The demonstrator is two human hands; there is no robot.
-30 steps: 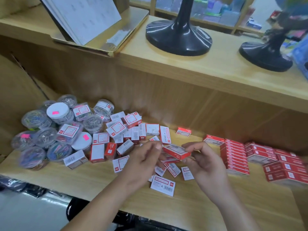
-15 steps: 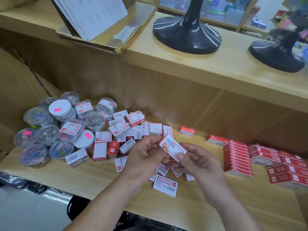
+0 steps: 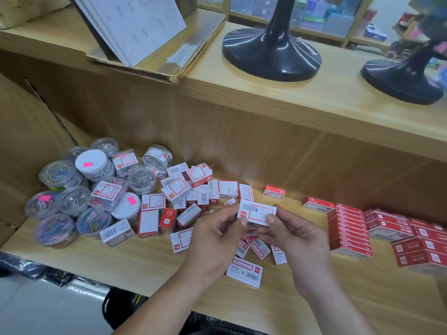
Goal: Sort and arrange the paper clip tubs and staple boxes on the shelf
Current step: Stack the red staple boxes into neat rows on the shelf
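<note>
**Staple Box Turned Face-Up for Inspection**

Since the earlier frames, the held staple box (image 3: 257, 212) has been rotated so that its white label face is presented to the camera, and it has been raised slightly above the shelf (image 3: 150, 259). It is pinched at its left end by the left hand (image 3: 217, 238) and at its right end by the right hand (image 3: 294, 240); both hands are closed on the same box.

The box is held clear of the loose pile of staple boxes (image 3: 191, 201), which lies mid-shelf. Paper clip tubs (image 3: 79, 189) are clustered at the left, with several boxes mixed among them. Stacked red boxes (image 3: 350, 228) are arranged at the right.

The label is judged to be under inspection for sorting. Placement on the right-hand stacks is the probable next step. Most of the pile remains unsorted.
</note>
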